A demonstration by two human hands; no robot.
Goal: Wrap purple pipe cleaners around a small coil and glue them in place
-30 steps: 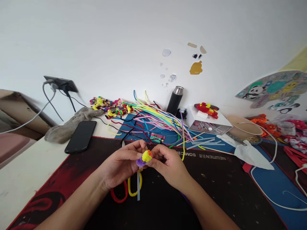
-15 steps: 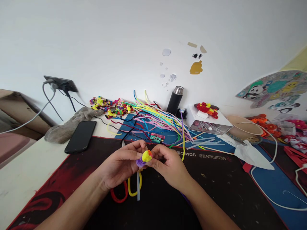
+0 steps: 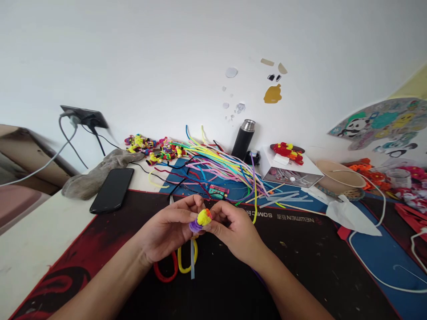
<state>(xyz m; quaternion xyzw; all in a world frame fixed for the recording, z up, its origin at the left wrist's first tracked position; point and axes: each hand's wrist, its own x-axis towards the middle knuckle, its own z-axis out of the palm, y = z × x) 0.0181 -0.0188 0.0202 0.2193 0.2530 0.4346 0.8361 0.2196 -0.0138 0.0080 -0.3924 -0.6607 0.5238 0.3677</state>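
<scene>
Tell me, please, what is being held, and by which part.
A yellow-and-purple piece: the left hand at its left side, the right hand at its right, by the orange part.

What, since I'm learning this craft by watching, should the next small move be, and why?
Probably a gentle pinch on the orange patch with the right hand, while the left hand steadies the yellow-and-purple fuzzy piece. The right fingertips are already beside that patch, and the left hand supports the piece's opposite side. Whether the patch is loose, I can't tell.
</scene>
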